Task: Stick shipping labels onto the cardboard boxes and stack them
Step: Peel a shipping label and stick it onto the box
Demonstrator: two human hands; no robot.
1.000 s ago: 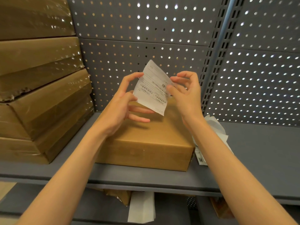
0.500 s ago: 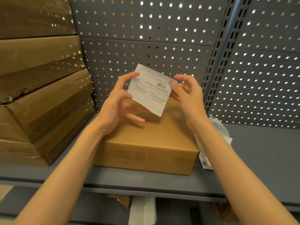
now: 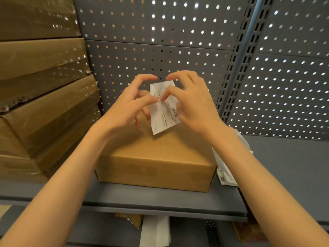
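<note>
A white shipping label with a barcode hangs upright above a brown cardboard box on the grey shelf. My left hand and my right hand both pinch the label near its upper edge, fingertips close together. The label's top is bent back and partly hidden by my fingers. Its lower corner almost reaches the box top. The box lies flat, with no label showing on its visible faces.
A stack of large taped cardboard boxes fills the left side of the shelf. Loose white label sheets lie right of the box. A perforated grey back panel stands behind. More paper shows on the lower shelf.
The label has turned from wide to upright and dropped toward the box. Both hands moved closer together at its top edge.
</note>
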